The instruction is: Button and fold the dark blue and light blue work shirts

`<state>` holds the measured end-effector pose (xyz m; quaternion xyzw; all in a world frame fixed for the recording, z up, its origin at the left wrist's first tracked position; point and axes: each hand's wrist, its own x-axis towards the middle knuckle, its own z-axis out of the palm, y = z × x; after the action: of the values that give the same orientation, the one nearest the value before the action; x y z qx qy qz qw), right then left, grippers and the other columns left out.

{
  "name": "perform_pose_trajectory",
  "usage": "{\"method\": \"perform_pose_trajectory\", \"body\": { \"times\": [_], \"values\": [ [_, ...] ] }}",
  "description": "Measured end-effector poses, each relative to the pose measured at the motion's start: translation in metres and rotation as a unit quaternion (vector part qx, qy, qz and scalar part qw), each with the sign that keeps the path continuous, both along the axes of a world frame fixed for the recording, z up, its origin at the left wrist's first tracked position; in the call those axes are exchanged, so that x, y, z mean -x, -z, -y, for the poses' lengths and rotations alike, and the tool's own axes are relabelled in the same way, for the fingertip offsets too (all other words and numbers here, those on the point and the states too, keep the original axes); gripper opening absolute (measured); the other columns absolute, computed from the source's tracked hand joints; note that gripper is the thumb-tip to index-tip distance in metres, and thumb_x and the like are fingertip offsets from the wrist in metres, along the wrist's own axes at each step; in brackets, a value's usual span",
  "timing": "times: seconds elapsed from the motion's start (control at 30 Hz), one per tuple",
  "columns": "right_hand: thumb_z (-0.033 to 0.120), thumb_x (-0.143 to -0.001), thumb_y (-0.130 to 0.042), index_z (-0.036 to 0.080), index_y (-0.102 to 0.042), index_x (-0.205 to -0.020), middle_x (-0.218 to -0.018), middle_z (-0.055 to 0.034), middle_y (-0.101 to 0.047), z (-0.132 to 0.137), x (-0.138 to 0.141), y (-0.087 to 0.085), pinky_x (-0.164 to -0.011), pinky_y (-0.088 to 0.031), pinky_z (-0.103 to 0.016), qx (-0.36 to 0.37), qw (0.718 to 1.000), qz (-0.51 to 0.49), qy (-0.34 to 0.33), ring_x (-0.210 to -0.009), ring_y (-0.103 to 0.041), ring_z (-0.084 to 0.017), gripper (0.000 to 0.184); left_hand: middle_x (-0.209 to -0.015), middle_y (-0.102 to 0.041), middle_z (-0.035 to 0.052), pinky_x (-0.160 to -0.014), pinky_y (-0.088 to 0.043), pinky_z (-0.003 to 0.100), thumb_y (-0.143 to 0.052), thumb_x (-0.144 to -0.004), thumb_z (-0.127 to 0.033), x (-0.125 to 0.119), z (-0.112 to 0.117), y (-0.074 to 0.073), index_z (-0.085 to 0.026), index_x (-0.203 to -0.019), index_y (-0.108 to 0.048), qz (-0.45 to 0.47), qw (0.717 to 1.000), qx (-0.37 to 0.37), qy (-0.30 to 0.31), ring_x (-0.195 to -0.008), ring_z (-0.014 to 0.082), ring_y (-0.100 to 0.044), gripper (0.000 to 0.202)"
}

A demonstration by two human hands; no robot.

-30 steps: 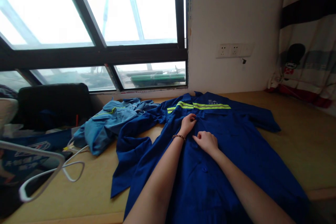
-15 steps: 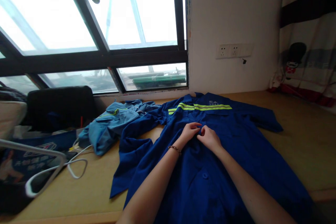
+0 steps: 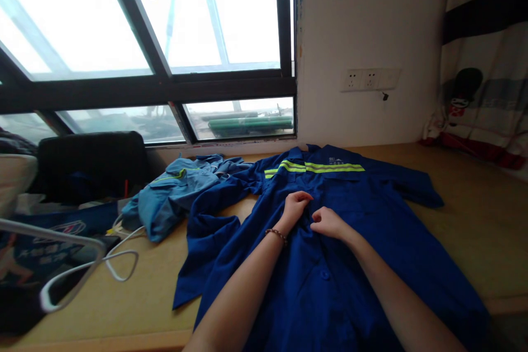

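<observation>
A dark blue work shirt lies spread front side up, with yellow-and-silver reflective stripes across its chest. Both of my hands are at its front placket, just below the stripes. My left hand, with a beaded bracelet at the wrist, is closed in a pinch on the placket's cloth. Close beside it, my right hand has its fingers curled and pinched on the other side of the placket. What lies between the fingertips is mostly hidden. Lower on the placket, a blue button shows between my forearms.
A crumpled light blue garment lies left of the shirt on the yellowish tabletop. Further left are a white bent tube, a printed bag and a black case-like object. A window and wall sockets are behind.
My hands have moved slightly apart: the left a little up and left, the right a little lower. The shirt stays in place.
</observation>
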<state>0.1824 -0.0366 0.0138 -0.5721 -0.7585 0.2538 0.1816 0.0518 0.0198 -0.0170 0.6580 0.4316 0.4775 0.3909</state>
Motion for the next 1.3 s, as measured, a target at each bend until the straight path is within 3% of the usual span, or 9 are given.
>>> {"method": "perform_pose_trajectory", "body": {
  "times": [0.17,0.27,0.5,0.63,0.73,0.83,0.93,1.07,1.3],
  "values": [
    [0.02,-0.054,-0.049,0.016,-0.04,-0.043,-0.04,0.0068,-0.034,0.0,-0.004,0.006,-0.042,-0.02,-0.02,0.076,0.99,-0.117,-0.013,-0.042,-0.032,-0.006,0.015,-0.07,-0.065,0.0026,-0.06,-0.045,0.02,-0.047,-0.065,-0.006,-0.001,-0.003,0.005,-0.013,-0.072,-0.066,-0.03,0.999,-0.032,-0.008,-0.062,0.0109,-0.056,0.022],
    [0.02,-0.054,-0.048,0.016,-0.044,-0.044,-0.041,0.0068,-0.036,0.004,0.002,0.008,-0.042,-0.022,-0.019,0.067,0.975,-0.205,0.056,-0.042,-0.033,-0.006,0.012,-0.069,-0.065,0.0019,-0.061,-0.044,0.021,-0.045,-0.065,-0.005,-0.002,-0.007,0.007,-0.014,-0.072,-0.066,-0.069,0.996,-0.043,-0.038,-0.062,0.0108,-0.056,0.024],
    [0.026,-0.054,-0.057,0.014,-0.059,-0.057,-0.041,0.0047,-0.045,0.002,0.006,0.009,-0.04,-0.027,-0.02,0.101,0.888,-0.398,0.207,-0.041,-0.038,-0.008,0.013,-0.071,-0.065,0.0003,-0.065,-0.043,0.021,-0.045,-0.066,-0.006,-0.007,-0.024,0.003,-0.018,-0.072,-0.067,-0.151,0.985,-0.072,-0.052,-0.064,0.0114,-0.056,0.025],
    [0.028,-0.054,-0.06,0.013,-0.063,-0.065,-0.052,-0.0013,-0.058,-0.016,-0.004,0.013,-0.044,-0.035,-0.023,0.155,0.849,-0.465,0.195,-0.046,-0.049,-0.012,0.019,-0.075,-0.066,0.0001,-0.065,-0.042,0.021,-0.046,-0.068,-0.008,-0.012,-0.041,0.003,-0.02,-0.073,-0.067,-0.173,0.978,-0.108,-0.05,-0.068,0.0128,-0.057,0.025],
    [0.03,-0.058,-0.057,0.013,-0.064,-0.068,-0.057,-0.0029,-0.061,-0.03,-0.008,0.018,-0.046,-0.037,-0.023,0.149,0.883,-0.419,0.15,-0.049,-0.052,-0.013,0.021,-0.076,-0.066,0.0003,-0.067,-0.042,0.022,-0.046,-0.068,-0.008,-0.015,-0.056,0.003,-0.02,-0.073,-0.067,-0.182,0.976,-0.115,-0.045,-0.071,0.0135,-0.057,0.024],
    [0.034,-0.061,-0.055,0.015,-0.064,-0.062,-0.053,-0.0012,-0.06,-0.04,-0.007,0.021,-0.047,-0.034,-0.021,0.05,0.943,-0.286,0.163,-0.05,-0.051,-0.013,0.02,-0.076,-0.066,0.0009,-0.071,-0.043,0.023,-0.046,-0.069,-0.007,-0.018,-0.07,0.0,-0.019,-0.072,-0.067,-0.186,0.975,-0.11,-0.046,-0.072,0.0139,-0.058,0.024],
    [0.034,-0.061,-0.055,0.017,-0.062,-0.056,-0.049,0.0007,-0.056,-0.045,-0.006,0.023,-0.048,-0.031,-0.021,-0.051,0.96,-0.194,0.197,-0.051,-0.049,-0.012,0.019,-0.076,-0.066,0.0018,-0.074,-0.043,0.024,-0.046,-0.069,-0.007,-0.02,-0.077,-0.002,-0.018,-0.071,-0.066,-0.196,0.973,-0.112,-0.042,-0.074,0.0148,-0.058,0.023],
    [0.033,-0.059,-0.058,0.016,-0.062,-0.051,-0.047,0.0017,-0.056,-0.049,-0.012,0.023,-0.051,-0.033,-0.021,-0.018,0.924,-0.326,0.2,-0.051,-0.05,-0.012,0.02,-0.089,-0.065,0.0041,-0.076,-0.043,0.027,-0.049,-0.073,-0.012,-0.02,-0.068,-0.003,-0.02,-0.093,-0.062,-0.208,0.969,-0.129,-0.043,-0.08,0.0164,-0.059,0.025],
    [0.039,-0.057,-0.059,0.017,-0.066,-0.061,-0.059,0.0016,-0.064,-0.061,-0.037,0.017,-0.059,-0.042,-0.023,0.044,0.845,-0.465,0.261,-0.061,-0.057,-0.014,0.023,-0.121,-0.047,0.0145,-0.082,-0.042,0.032,-0.049,-0.078,-0.026,-0.012,-0.009,-0.004,-0.014,-0.129,-0.021,-0.308,0.943,-0.13,0.009,-0.097,0.02,-0.054,0.06]
  ]
}}
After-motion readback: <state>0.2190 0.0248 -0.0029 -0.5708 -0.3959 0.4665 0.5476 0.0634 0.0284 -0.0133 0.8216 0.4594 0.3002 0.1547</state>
